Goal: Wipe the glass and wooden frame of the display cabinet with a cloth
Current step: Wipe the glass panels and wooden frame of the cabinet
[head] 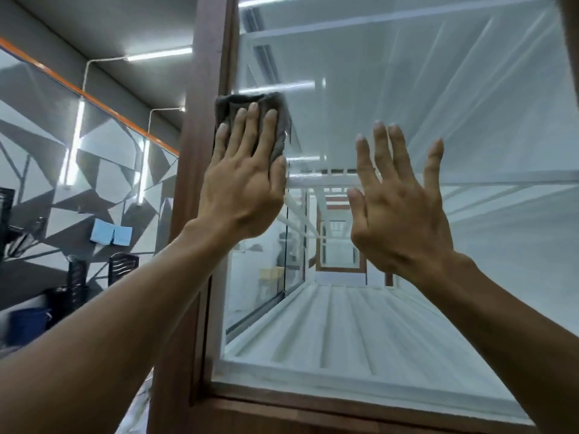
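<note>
Looking up along the display cabinet (313, 415). Pressing the grey cloth (233, 103) flat with the left hand (241, 189), at about 10 o'clock from the middle of the view, right at the joint of the glass (454, 104) and the upright of the wooden frame (203, 73). With the left fingers (250, 126) straight and close together on top of the cloth, not curled around it; lying partly over the frame edge and partly over the pane. Holding the right hand (398, 214) at about 3 o'clock from the cloth, right fingers (393, 151) straight and spread apart, carrying nothing; cannot tell whether touching the glass or only raised near it. Judged as the wiping step itself, at the upper left part of the pane, with much glass toward 3 o'clock and 6 o'clock, and the lower rail of the frame at 6 o'clock, probably left to do. For the next move: apply even pressure through the flat palm to stop the cloth slipping or folding, then draw it in straight passes along the frame edge toward 6 o'clock, or across toward 3 o'clock. Take care also not to leave fingerprints on the pane with the bare right hand. Beyond the cabinet, at 9 o'clock, two blue squares (111, 235), perhaps spare cloths, hanging on a patterned wall.
</note>
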The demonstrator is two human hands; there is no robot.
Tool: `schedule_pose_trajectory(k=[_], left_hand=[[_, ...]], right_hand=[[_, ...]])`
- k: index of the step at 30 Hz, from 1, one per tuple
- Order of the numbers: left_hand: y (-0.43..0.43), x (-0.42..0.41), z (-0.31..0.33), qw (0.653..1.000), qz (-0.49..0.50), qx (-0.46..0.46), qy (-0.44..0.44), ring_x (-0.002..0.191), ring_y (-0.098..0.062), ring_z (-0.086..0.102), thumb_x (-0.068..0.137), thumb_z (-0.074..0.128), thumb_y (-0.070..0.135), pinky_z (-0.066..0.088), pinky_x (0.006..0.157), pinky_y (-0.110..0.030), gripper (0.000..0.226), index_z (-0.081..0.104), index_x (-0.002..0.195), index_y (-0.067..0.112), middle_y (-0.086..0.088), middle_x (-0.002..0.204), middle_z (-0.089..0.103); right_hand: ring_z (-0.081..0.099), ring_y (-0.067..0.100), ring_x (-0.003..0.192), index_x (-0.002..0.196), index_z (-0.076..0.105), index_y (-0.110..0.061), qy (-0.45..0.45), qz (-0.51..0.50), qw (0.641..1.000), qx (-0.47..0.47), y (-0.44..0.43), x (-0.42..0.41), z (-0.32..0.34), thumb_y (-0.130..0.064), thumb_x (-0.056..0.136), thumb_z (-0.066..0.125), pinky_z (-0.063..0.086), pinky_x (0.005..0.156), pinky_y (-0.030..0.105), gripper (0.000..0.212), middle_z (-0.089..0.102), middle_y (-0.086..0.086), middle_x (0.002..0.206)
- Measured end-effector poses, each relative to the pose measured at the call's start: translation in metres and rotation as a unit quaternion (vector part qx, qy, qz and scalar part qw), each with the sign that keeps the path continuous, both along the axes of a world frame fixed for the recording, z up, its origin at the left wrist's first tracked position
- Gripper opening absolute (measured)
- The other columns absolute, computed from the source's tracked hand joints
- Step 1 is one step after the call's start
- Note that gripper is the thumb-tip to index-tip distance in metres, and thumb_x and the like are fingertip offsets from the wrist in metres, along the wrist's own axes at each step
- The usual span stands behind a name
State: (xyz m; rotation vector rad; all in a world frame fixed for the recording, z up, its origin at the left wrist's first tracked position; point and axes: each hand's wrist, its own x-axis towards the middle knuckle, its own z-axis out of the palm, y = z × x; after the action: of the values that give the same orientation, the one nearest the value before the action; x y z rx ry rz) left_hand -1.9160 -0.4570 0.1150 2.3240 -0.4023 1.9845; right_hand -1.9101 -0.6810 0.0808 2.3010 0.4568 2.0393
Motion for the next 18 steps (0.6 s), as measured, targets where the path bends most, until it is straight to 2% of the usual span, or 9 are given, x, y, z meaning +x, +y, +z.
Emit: schedule_pose_trajectory(k=[4,9,10,14,16,18], left_hand=[[-0.027,0.0,-0.049,0.998,-0.038,-0.038,0.01,0.159,-0.016,-0.015,0.104,0.015,0.045,-0.012,0.129,-0.044,0.069,-0.003,0.165,0.021,-0.004,0.173,-0.012],[-0.052,0.005,-0.04,0.988,-0.037,0.149,-0.005,0.161,-0.021,-0.007,0.105,0.02,0.045,-0.003,0.13,-0.048,0.066,0.007,0.165,0.022,-0.006,0.174,-0.001],[-0.048,0.007,-0.032,0.989,-0.038,0.144,-0.003,0.161,-0.02,-0.006,0.105,0.02,0.046,-0.002,0.13,-0.049,0.066,0.007,0.165,0.023,-0.005,0.174,0.0],[-0.081,0.006,0.004,0.999,-0.035,0.02,0.003,0.16,-0.022,-0.009,0.102,0.018,0.046,-0.011,0.129,-0.045,0.069,0.002,0.165,0.023,-0.007,0.174,-0.005],[-0.114,0.002,0.003,0.998,-0.04,0.05,-0.008,0.16,-0.023,-0.009,0.103,0.017,0.045,-0.01,0.129,-0.047,0.069,0.002,0.165,0.021,-0.007,0.174,-0.006],[-0.12,0.0,-0.017,0.992,-0.041,0.122,-0.004,0.161,-0.023,-0.008,0.104,0.017,0.046,-0.004,0.13,-0.051,0.068,0.004,0.166,0.021,-0.007,0.174,-0.003]], right_hand=[[-0.007,0.027,0.159,0.164,0.011,-0.017,-0.005,0.006,1.0,-0.022,-0.003,0.001,-0.021,-0.044,0.104,0.02,-0.004,0.123,0.067,0.067,-0.002,0.011,0.172],[0.002,0.025,0.16,0.163,0.019,-0.015,-0.024,0.029,0.999,0.019,-0.011,-0.001,-0.023,-0.043,0.103,0.023,0.0,0.126,0.061,0.066,0.008,0.01,0.172],[0.002,0.025,0.16,0.163,0.018,-0.016,-0.025,0.03,0.999,0.035,-0.016,0.0,-0.023,-0.043,0.104,0.023,-0.001,0.127,0.06,0.066,0.008,0.009,0.172],[0.0,0.026,0.16,0.164,0.016,-0.018,-0.028,0.026,0.995,0.09,-0.031,0.0,-0.031,-0.045,0.104,0.029,-0.001,0.127,0.059,0.067,0.006,0.01,0.172],[0.0,0.026,0.16,0.164,0.016,-0.018,-0.03,0.025,0.993,0.108,-0.038,-0.001,-0.037,-0.045,0.105,0.026,0.0,0.127,0.059,0.066,0.005,0.01,0.172],[-0.001,0.026,0.16,0.164,0.015,-0.019,-0.03,0.022,0.991,0.128,-0.057,-0.003,-0.045,-0.046,0.104,0.021,0.0,0.126,0.06,0.066,0.005,0.01,0.172]])
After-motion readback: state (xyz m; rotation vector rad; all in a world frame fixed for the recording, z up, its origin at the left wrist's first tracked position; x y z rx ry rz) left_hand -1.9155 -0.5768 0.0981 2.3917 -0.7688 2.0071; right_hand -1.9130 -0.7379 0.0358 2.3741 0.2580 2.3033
